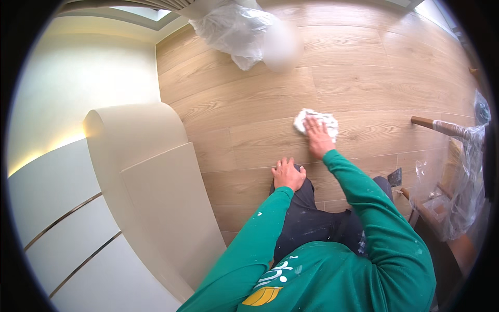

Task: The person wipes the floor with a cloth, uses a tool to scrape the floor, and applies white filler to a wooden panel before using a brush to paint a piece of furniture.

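A crumpled white cloth (329, 126) lies on the wood-look floor (270, 130) ahead of me. My right hand (318, 136) presses down on it, holding it against the boards with the palm hidden underneath. Resting on my left knee is my left hand (289, 174), its fingers spread over the dark trousers (306, 229) and nothing in it. Close to my right knee, a small dark flat blade-like piece (395, 178) sits on the floor; its kind is unclear.
On the left stand a beige curved panel (140, 130) and a white drawer front (62, 223). Clear plastic sheeting (234, 31) hangs at the far edge. Wooden legs (436, 126) partly wrapped in plastic film (465, 182) jut in from the right.
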The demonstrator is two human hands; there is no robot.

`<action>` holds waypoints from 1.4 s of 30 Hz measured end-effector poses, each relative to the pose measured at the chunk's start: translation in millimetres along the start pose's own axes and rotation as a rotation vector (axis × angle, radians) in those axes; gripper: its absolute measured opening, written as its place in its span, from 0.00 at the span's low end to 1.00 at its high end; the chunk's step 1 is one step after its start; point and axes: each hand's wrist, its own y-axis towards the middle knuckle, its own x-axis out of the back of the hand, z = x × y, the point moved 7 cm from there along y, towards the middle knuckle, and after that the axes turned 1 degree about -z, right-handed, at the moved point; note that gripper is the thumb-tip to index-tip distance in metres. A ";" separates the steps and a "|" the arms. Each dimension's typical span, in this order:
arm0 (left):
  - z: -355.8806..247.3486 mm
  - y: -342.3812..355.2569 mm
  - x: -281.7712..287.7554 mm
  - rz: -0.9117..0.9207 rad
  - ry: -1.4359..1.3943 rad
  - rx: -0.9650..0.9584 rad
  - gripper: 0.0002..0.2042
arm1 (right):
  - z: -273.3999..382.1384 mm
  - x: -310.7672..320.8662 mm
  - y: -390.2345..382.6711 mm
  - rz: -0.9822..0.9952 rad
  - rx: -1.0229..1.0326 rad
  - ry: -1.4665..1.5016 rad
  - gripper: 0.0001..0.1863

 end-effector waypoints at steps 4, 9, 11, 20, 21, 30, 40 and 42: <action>0.2 1.1 -4.7 0.001 -0.036 -0.018 0.28 | -126.0 42.0 -3.9 -0.212 -0.414 -0.093 0.34; 6.1 0.9 -3.9 -0.032 -0.037 -0.017 0.28 | -139.7 52.2 30.2 -0.178 -0.783 0.001 0.37; 5.4 4.1 -4.3 -0.051 -0.001 -0.030 0.28 | -84.6 41.4 40.5 -0.147 -0.678 0.003 0.38; 5.9 1.9 -12.5 -0.028 0.080 0.023 0.28 | -58.8 9.3 -86.6 -0.241 -0.477 0.101 0.35; 0.0 2.2 -14.6 -0.032 0.081 0.005 0.28 | -101.5 17.9 -107.5 -0.253 -0.606 0.042 0.35; -16.4 0.7 -18.9 -0.040 0.127 -0.016 0.27 | -120.4 -5.1 -166.6 -0.085 -0.923 -0.063 0.33; -19.0 -0.8 -16.3 -0.042 0.117 -0.029 0.27 | -169.7 28.9 -170.2 -0.119 -1.025 -0.175 0.30; -25.8 1.8 -13.3 -0.050 0.116 -0.033 0.27 | -122.2 3.1 -160.0 0.008 -0.815 -0.215 0.30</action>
